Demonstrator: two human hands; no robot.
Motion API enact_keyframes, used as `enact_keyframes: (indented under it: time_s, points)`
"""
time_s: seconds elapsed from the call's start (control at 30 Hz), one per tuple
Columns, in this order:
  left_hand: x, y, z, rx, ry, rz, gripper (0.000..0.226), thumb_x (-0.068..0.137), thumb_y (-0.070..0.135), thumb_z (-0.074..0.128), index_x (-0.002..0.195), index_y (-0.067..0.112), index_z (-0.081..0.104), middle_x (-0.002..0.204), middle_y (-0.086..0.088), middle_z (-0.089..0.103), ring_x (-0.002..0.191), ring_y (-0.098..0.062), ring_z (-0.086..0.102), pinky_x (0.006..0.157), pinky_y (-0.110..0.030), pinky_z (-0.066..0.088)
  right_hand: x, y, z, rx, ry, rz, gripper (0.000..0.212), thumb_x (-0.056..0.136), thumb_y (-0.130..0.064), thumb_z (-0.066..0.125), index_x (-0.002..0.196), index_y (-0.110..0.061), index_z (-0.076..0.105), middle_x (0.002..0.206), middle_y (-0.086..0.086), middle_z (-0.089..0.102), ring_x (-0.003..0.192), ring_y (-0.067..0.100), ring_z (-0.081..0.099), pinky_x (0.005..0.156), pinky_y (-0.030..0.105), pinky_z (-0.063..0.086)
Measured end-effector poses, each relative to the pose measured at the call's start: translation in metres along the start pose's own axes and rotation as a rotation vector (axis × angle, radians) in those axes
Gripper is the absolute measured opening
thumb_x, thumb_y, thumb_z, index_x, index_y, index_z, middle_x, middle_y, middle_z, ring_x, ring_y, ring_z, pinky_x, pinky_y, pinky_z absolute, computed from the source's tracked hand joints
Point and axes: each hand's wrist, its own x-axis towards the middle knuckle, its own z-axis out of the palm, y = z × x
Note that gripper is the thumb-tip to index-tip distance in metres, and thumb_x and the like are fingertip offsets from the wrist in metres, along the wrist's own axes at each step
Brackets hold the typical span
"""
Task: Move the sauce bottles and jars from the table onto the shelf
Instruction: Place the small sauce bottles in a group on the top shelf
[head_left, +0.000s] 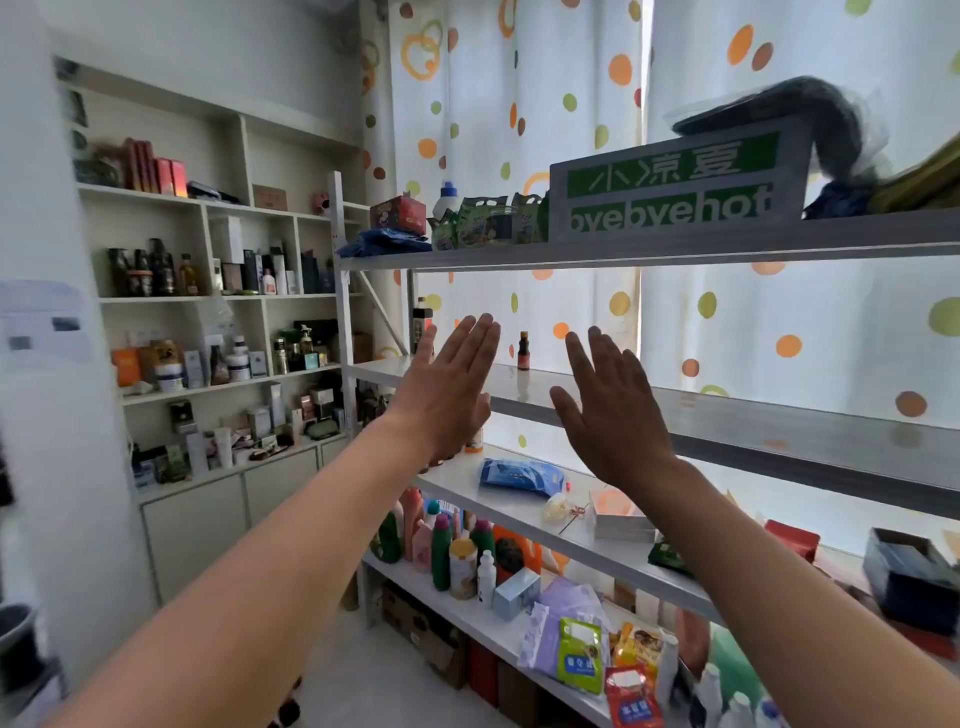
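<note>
Head view: both hands (524, 400) flat, empty, fronting shelf (727, 415); sauce bottle (523, 351) behind

Curtain (571, 130) – orange-green dots, green-white box (675, 187)

The shelf (675, 410) is smooth grey metal with a dull sheen. A small dark glossy sauce bottle (523, 351) stands on it. Behind hangs a thin dotted cloth curtain (779, 322); below lies a shiny blue plastic pack (519, 474).
</note>
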Motion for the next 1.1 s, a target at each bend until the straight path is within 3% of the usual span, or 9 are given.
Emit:
enact_keyframes:
  time_s: [0.13, 0.3, 0.6, 0.73, 0.93, 1.1]
  points:
    - [-0.006, -0.009, 0.004, 0.002, -0.005, -0.022, 0.076, 0.102, 0.041, 0.028, 0.149, 0.011, -0.024, 0.157, -0.005, -0.027, 0.147, -0.02, -0.02, 0.12, -0.049, -0.006, 0.001, -0.006, 0.006, -0.005, 0.006, -0.015, 0.069, 0.097, -0.05, 0.016, 0.157, -0.02, 0.004, 0.165, 0.009, 0.0, 0.152, 0.025, 0.001, 0.117, 0.034, -0.008]
    - [-0.033, -0.01, 0.027, -0.056, -0.038, -0.068, 0.077, 0.102, 0.044, 0.027, 0.147, 0.012, -0.028, 0.152, -0.003, -0.033, 0.146, -0.019, -0.022, 0.12, -0.048, -0.008, -0.007, -0.024, 0.026, 0.07, -0.009, -0.046, 0.07, 0.096, -0.051, 0.015, 0.157, -0.021, 0.001, 0.165, 0.005, -0.007, 0.152, 0.02, -0.006, 0.112, 0.027, -0.018]
    - [-0.131, -0.006, 0.089, -0.17, -0.194, -0.226, 0.079, 0.1, 0.047, 0.026, 0.147, 0.012, -0.026, 0.152, -0.004, -0.033, 0.144, -0.018, -0.026, 0.119, -0.046, -0.01, -0.072, -0.09, 0.102, 0.22, -0.224, -0.199, 0.067, 0.101, -0.051, 0.018, 0.157, -0.02, -0.001, 0.164, 0.005, -0.007, 0.148, 0.013, -0.013, 0.117, 0.03, -0.012]
    - [-0.195, -0.011, 0.112, -0.27, -0.234, -0.364, 0.08, 0.1, 0.039, 0.037, 0.151, 0.012, -0.018, 0.16, -0.003, -0.02, 0.147, -0.016, -0.019, 0.122, -0.046, -0.004, -0.105, -0.126, 0.133, 0.258, -0.318, -0.303, 0.069, 0.097, -0.054, 0.009, 0.157, -0.021, 0.0, 0.165, 0.007, -0.001, 0.151, 0.017, -0.006, 0.12, 0.033, -0.009]
    - [-0.287, -0.013, 0.132, -0.301, -0.319, -0.576, 0.076, 0.101, 0.038, 0.035, 0.152, 0.012, -0.015, 0.161, -0.002, -0.016, 0.148, -0.014, -0.016, 0.122, -0.042, -0.002, -0.152, -0.186, 0.157, 0.417, -0.406, -0.409, 0.065, 0.104, -0.046, 0.027, 0.158, -0.019, 0.003, 0.165, 0.007, 0.0, 0.152, 0.018, -0.005, 0.12, 0.031, -0.009]
    - [-0.369, -0.013, 0.133, -0.304, -0.368, -0.771, 0.075, 0.101, 0.035, 0.038, 0.153, 0.013, -0.011, 0.162, -0.001, -0.011, 0.148, -0.012, -0.013, 0.122, -0.038, -0.005, -0.195, -0.243, 0.173, 0.494, -0.507, -0.541, 0.065, 0.104, -0.045, 0.028, 0.157, -0.017, 0.003, 0.165, 0.01, 0.003, 0.152, 0.02, -0.003, 0.121, 0.033, -0.008]
